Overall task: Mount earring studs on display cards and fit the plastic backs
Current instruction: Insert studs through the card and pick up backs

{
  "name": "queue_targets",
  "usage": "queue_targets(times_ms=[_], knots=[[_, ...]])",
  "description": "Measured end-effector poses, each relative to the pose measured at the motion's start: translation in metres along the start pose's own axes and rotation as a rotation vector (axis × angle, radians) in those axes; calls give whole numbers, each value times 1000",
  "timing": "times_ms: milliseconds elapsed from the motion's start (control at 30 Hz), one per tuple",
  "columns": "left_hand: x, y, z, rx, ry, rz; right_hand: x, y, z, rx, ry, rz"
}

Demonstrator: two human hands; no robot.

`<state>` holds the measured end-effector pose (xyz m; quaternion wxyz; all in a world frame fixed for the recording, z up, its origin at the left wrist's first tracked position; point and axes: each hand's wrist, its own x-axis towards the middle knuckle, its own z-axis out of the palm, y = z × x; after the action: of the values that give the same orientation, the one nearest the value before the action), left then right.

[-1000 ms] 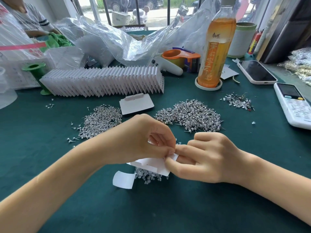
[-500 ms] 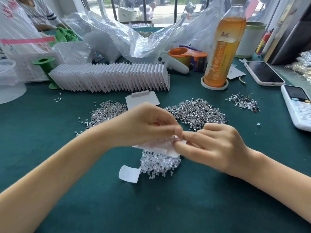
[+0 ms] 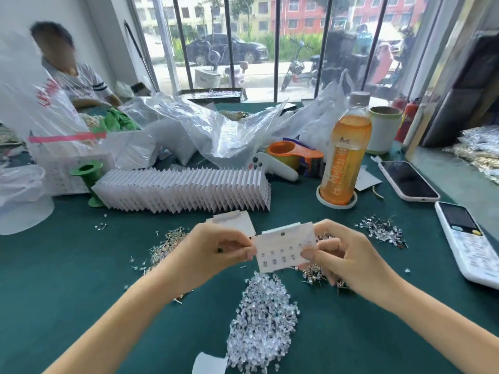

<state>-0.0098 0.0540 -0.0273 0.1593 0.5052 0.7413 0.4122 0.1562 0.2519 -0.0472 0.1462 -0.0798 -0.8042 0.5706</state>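
A white display card [image 3: 283, 247] with two rows of studs is held upright above the green table. My left hand [image 3: 213, 252] pinches its left edge; my right hand [image 3: 348, 257] pinches its right edge. Below the card lies a heap of clear plastic backs [image 3: 263, 322]. Piles of silver studs lie under my left hand [image 3: 164, 247], under my right hand [image 3: 314, 273] and further right [image 3: 383, 229]. A blank card [image 3: 237, 221] lies flat behind my left hand. A long row of filled cards [image 3: 183, 190] stands at the back.
An orange drink bottle [image 3: 345, 152] on a coaster, an orange tape dispenser [image 3: 294, 155], a phone [image 3: 407, 179] and a white remote [image 3: 467, 238] sit to the right. Plastic bags [image 3: 216, 130] pile at the back. A person [image 3: 73, 76] sits at far left. A small paper scrap [image 3: 209, 364] lies near me.
Both hands have lifted the card off the heap of plastic backs and turned it to face me, now held by its side edges. The camera has tilted upward.
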Motion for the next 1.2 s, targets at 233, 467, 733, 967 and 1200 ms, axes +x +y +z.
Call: queue_targets(times_ms=[233, 467, 733, 967, 1200], knots=[[33, 7, 2, 16, 112, -76, 63, -11, -26, -260, -61, 52], [90, 9, 37, 168, 286, -198, 154, -1, -23, -414, 58, 184], [109, -1, 57, 307, 420, -273, 173, 16, -7, -166, 163, 291], [111, -5, 56, 437, 502, -270, 176, 12, 4, 37, 169, 344], [100, -4, 52, 569, 511, -283, 176, 22, 12, -35, 205, 312]])
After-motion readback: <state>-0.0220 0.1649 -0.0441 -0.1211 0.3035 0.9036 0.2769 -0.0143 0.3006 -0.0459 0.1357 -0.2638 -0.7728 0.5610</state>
